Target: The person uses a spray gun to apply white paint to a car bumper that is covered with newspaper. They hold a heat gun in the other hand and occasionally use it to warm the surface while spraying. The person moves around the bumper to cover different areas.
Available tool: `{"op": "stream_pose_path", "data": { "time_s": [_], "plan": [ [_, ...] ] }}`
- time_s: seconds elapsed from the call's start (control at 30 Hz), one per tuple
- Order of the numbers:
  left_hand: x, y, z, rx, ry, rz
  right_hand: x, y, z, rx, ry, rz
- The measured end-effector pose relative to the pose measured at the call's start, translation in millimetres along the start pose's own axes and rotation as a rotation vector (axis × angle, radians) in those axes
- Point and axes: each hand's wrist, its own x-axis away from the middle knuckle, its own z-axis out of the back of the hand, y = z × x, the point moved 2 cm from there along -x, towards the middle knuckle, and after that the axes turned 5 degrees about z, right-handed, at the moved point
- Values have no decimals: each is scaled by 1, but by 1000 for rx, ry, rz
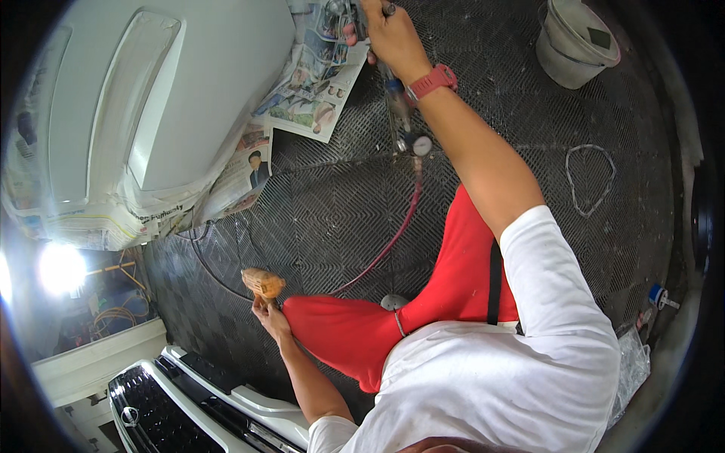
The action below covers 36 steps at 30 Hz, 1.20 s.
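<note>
My right hand [394,41], with a red watch on the wrist, is at the top beside the newspaper-masked panel. It is closed on a spray gun [397,102], which my hand partly hides. A round pressure gauge [422,146] sits low on the gun, and a red hose [394,238] runs from there toward my knee. At lower left, beside my red-trousered knee, my left hand [272,317] is closed on a rounded orange-brown object [263,282] whose kind I cannot make out. The pale grey car panel [208,83] stands at upper left, edged with newspaper [308,113].
A grey bucket [568,60] stands at the far right on the black patterned floor mat [483,128]. A pale loop [590,181] lies below it. A bright lamp [62,269] shines at left. A white car bumper with a black grille [162,411] lies at lower left.
</note>
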Motion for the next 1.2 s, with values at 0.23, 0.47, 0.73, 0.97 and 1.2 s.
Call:
{"op": "stream_pose_path", "data": {
  "time_s": [0.23,0.47,0.73,0.97,1.2],
  "plan": [
    [-7,-5,-9,-5,24,-77,56,-43,-10,-283,-207,-58],
    [9,18,-18,-74,38,-69,-1,-36,-2,-215,-45,-3],
    [18,28,-16,-112,65,-50,-39,-73,-2,-46,34,-231],
    [25,33,-21,-134,61,-60,-2,-85,-4,-403,-107,-6],
    [27,45,-22,-194,92,-54,0,-98,10,-253,-27,-18]
  ]
}}
